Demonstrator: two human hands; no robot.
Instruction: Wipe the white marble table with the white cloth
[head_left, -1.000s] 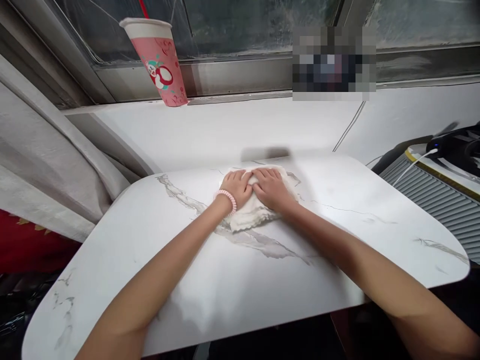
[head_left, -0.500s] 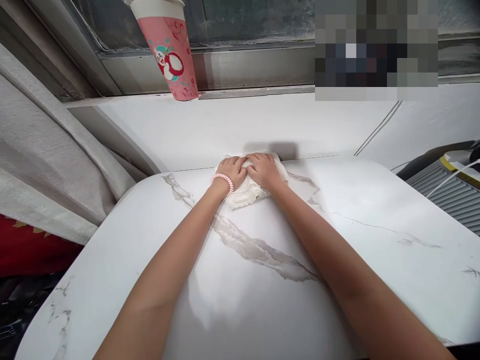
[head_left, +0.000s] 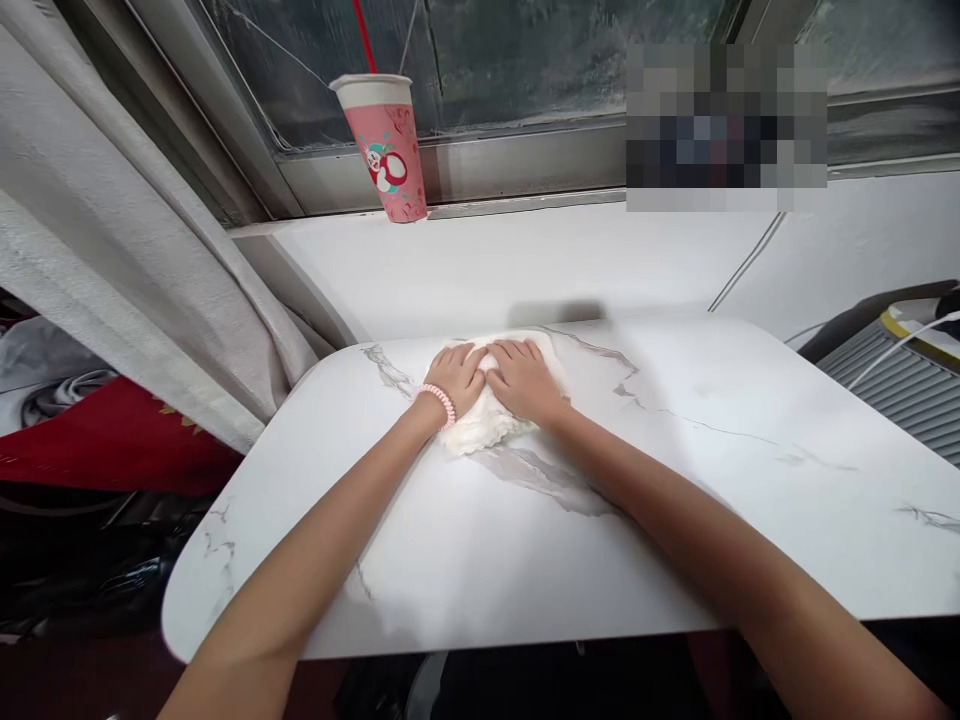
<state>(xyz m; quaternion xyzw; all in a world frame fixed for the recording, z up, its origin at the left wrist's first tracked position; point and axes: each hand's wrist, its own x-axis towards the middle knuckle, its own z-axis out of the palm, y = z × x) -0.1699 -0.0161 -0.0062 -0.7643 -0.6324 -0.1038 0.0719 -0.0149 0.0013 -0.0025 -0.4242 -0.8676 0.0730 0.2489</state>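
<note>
A crumpled white cloth point(head_left: 480, 432) lies on the white marble-patterned table point(head_left: 420, 560), close to its far edge by the wall. My left hand point(head_left: 457, 376), with a pink coiled band at the wrist, presses flat on the left part of the cloth, fingers outstretched. On the right part of the same cloth rests my right hand point(head_left: 525, 378), also flat with its fingers forward. The two hands are side by side, thumbs close together. The cloth's underside is hidden.
A pink paper cup point(head_left: 390, 150) with a red straw stands on the window ledge. A grey curtain point(head_left: 150, 220) hangs at the left, above red fabric point(head_left: 127, 440). At the right is a grey ribbed object point(head_left: 892, 375) with a white cable. One patch by the window is blurred out.
Both hands and the cloth have come slightly back from the table's far edge, toward me. The view has shifted, so the cup's straw and the table's near edge now show.
</note>
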